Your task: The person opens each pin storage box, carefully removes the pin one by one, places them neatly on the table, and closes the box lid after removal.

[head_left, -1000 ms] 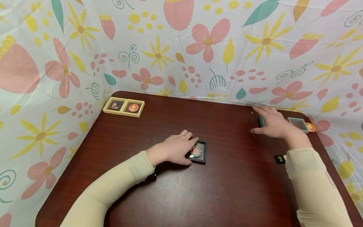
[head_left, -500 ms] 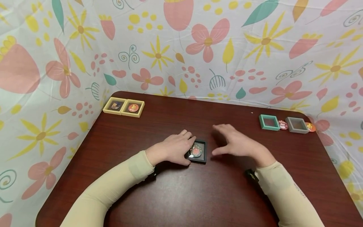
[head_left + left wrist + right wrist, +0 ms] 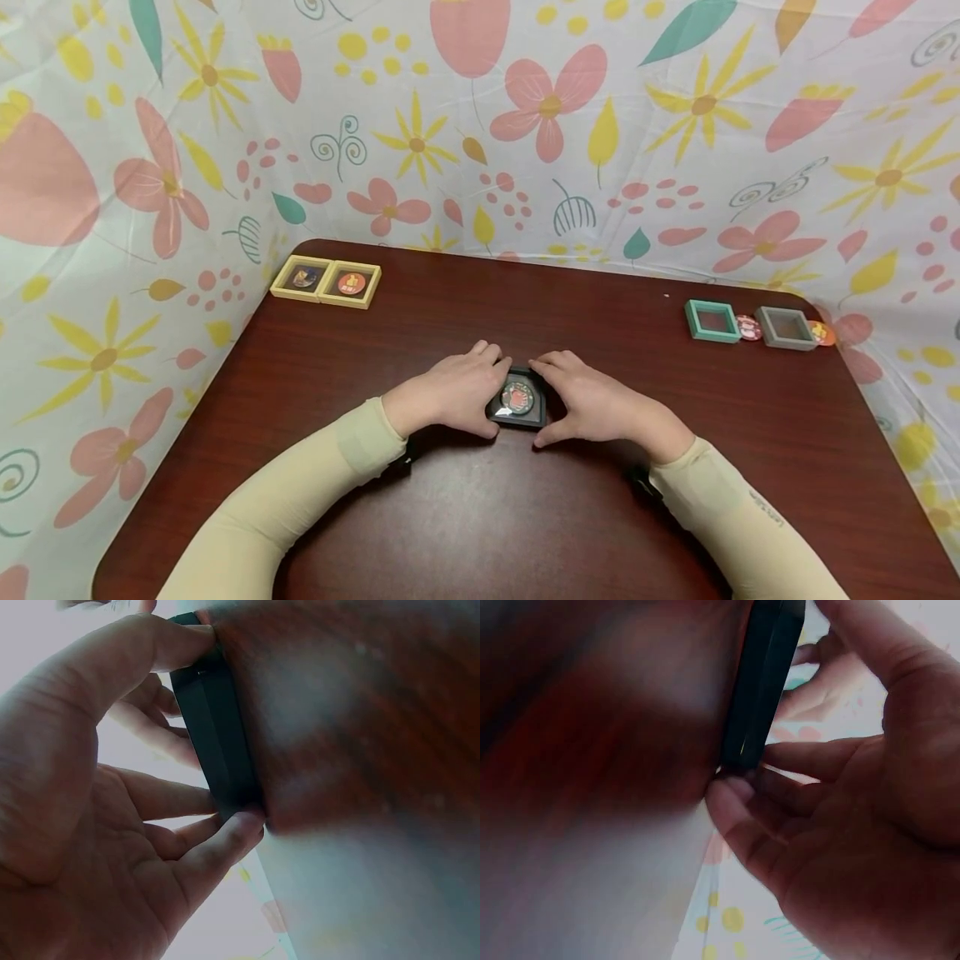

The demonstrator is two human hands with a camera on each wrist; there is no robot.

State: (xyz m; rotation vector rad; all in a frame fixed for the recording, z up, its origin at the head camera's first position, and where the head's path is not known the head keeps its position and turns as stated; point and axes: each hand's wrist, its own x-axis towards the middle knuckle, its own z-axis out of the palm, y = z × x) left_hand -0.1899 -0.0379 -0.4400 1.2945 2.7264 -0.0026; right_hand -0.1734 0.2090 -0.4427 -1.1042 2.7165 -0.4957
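Observation:
A small black square display frame [image 3: 517,423] lies on the table in front of me, a round badge with a red design [image 3: 517,398] showing through its clear middle. My left hand [image 3: 461,392] grips its left side, thumb at the near corner and fingers at the far one. Around the right side curl the fingers and thumb of my right hand [image 3: 600,402]. The left wrist view shows the black side wall [image 3: 214,720] between thumb and fingertips. From the right wrist, the frame's edge [image 3: 761,682] stands close against the fingertips, with the thumb at its other end.
Two pale yellow frames [image 3: 324,300] with round badges sit side by side at the far left of the dark table [image 3: 480,517]. At the far right are a teal frame [image 3: 714,337], a red-and-white badge [image 3: 748,327], a grey frame [image 3: 786,342] and an orange badge [image 3: 822,333]. Patterned cloth [image 3: 450,108] hangs behind.
My right hand has come from beside the teal frame at the far right to the black frame's right side. My left hand has stayed on the black frame.

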